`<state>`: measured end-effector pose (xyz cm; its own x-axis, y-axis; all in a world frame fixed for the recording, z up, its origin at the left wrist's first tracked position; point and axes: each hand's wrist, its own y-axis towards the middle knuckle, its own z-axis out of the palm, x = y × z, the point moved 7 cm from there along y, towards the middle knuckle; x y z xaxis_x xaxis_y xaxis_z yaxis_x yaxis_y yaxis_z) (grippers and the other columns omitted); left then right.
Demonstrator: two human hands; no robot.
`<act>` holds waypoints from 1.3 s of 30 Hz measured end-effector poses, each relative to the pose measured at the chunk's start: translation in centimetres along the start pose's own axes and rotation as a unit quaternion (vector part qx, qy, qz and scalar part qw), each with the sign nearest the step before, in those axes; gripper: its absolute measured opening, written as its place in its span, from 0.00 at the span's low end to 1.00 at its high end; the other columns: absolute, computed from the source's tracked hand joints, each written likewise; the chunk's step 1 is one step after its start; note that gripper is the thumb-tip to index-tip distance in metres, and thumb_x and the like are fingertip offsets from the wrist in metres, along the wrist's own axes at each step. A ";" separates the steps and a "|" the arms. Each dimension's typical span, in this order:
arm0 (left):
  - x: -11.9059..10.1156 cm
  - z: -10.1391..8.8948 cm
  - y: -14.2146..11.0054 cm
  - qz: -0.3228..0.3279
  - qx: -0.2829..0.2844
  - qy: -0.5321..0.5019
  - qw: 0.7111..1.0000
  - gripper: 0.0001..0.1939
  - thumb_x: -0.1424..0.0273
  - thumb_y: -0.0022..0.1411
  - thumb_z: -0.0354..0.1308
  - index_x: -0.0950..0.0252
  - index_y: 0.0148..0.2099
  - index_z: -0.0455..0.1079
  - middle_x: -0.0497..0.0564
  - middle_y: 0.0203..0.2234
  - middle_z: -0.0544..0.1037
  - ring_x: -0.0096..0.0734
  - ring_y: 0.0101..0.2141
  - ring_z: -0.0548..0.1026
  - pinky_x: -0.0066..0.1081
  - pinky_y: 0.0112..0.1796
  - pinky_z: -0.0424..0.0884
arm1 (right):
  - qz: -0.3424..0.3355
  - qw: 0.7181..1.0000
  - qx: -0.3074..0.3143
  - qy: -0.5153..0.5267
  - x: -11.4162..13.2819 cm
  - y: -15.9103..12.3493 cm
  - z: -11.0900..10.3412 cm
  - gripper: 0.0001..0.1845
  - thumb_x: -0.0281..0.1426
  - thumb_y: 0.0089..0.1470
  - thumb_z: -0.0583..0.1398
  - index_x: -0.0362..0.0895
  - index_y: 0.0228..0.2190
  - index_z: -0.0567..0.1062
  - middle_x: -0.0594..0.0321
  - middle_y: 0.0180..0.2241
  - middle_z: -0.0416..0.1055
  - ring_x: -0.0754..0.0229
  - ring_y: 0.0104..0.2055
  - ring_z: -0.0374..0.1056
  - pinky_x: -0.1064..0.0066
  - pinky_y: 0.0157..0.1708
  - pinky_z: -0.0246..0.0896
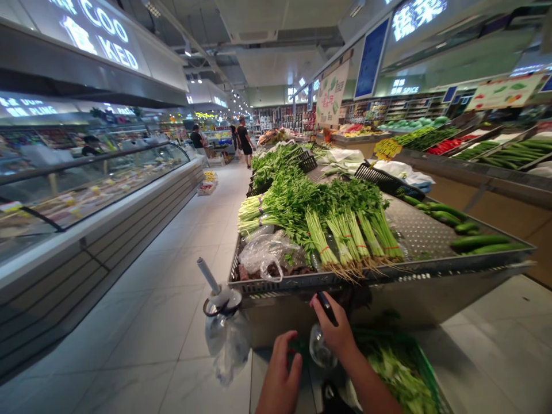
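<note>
My right hand is raised at the front edge of a metal produce stand, its fingers pinched on a small dark object. A clear plastic bag hangs just below that hand. Lower and to the left, my left hand hovers with fingers loosely curved and nothing seen in it. Beneath both hands sits a green basket filled with leafy greens. Tied bundles of green herbs lie on the stand just ahead.
A bag-roll holder with hanging plastic bags stands at the stand's left corner. Cucumbers lie on its right side. A glass deli counter lines the left of the tiled aisle. Shoppers stand far down it.
</note>
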<state>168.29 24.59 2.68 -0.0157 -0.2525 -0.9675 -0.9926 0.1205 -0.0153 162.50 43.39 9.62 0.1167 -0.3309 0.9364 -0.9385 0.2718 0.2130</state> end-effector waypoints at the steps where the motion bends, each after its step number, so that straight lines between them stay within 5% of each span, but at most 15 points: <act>1: 0.0 0.1 0.0 -0.001 0.001 0.002 1.000 0.22 0.62 0.66 0.55 0.61 0.60 0.71 0.59 0.57 0.75 0.43 0.49 0.77 0.41 0.50 0.74 | 0.009 1.000 -0.016 -0.004 -0.5 0.1 -0.7 0.28 0.57 0.60 0.57 0.45 0.31 0.77 0.57 0.30 0.79 0.53 0.34 0.74 0.67 0.37 0.67; 11: -1.6 2.4 1.9 -0.013 0.015 0.021 1.000 0.23 0.63 0.67 0.53 0.64 0.61 0.70 0.61 0.58 0.74 0.44 0.49 0.77 0.42 0.50 0.74 | 0.075 0.970 -0.207 -0.105 -6.3 3.2 -13.4 0.33 0.61 0.51 0.59 0.45 0.38 0.79 0.50 0.39 0.81 0.43 0.43 0.75 0.58 0.48 0.68; 14: -2.4 3.9 2.4 -0.010 0.020 0.020 1.000 0.23 0.63 0.67 0.53 0.63 0.61 0.70 0.61 0.58 0.74 0.44 0.49 0.76 0.41 0.49 0.74 | 0.077 0.975 -0.191 -0.087 -6.8 3.8 -13.7 0.31 0.60 0.51 0.61 0.45 0.35 0.80 0.51 0.37 0.82 0.44 0.42 0.76 0.58 0.47 0.68; 23: -3.7 8.3 3.9 -0.007 0.029 0.015 0.999 0.23 0.62 0.67 0.54 0.62 0.61 0.70 0.60 0.58 0.74 0.44 0.49 0.76 0.41 0.50 0.74 | 0.057 0.996 -0.039 0.057 -5.6 3.3 -7.9 0.30 0.57 0.54 0.63 0.45 0.42 0.82 0.52 0.45 0.83 0.44 0.50 0.78 0.57 0.56 0.70; 26: -3.8 9.5 4.3 -0.013 0.036 0.017 0.999 0.23 0.62 0.66 0.55 0.62 0.61 0.70 0.60 0.59 0.73 0.44 0.49 0.77 0.41 0.50 0.74 | 0.058 0.993 -0.071 0.076 -6.4 3.9 -10.2 0.29 0.56 0.53 0.64 0.45 0.42 0.82 0.51 0.45 0.83 0.44 0.50 0.78 0.56 0.55 0.72; 31: -4.5 11.9 4.4 -0.004 0.011 0.024 1.000 0.22 0.63 0.67 0.53 0.63 0.60 0.71 0.60 0.58 0.74 0.43 0.49 0.77 0.40 0.49 0.74 | 0.094 0.980 -0.163 0.062 -9.2 5.6 -17.7 0.33 0.60 0.51 0.63 0.43 0.39 0.82 0.52 0.39 0.83 0.45 0.42 0.79 0.58 0.44 0.75; 34: -4.6 13.7 4.3 -0.003 -0.001 0.019 1.000 0.22 0.62 0.67 0.53 0.63 0.60 0.71 0.60 0.57 0.74 0.43 0.48 0.77 0.39 0.49 0.74 | 0.102 0.974 -0.198 0.043 -10.3 5.9 -21.0 0.32 0.59 0.52 0.62 0.44 0.42 0.81 0.53 0.42 0.83 0.46 0.43 0.78 0.57 0.48 0.73; 39: -4.3 16.6 4.0 0.007 -0.017 0.005 1.000 0.23 0.56 0.67 0.54 0.62 0.58 0.74 0.60 0.55 0.76 0.42 0.46 0.78 0.37 0.46 0.75 | 0.095 0.983 -0.156 0.030 -11.3 5.3 -21.1 0.32 0.59 0.50 0.62 0.45 0.38 0.82 0.52 0.40 0.83 0.43 0.45 0.78 0.59 0.46 0.73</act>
<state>166.41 42.10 2.55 -0.0299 -0.2604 -0.9650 -0.9958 0.0913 0.0062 163.02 67.65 6.03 -0.0235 -0.1961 0.9803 -0.8013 0.5901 0.0988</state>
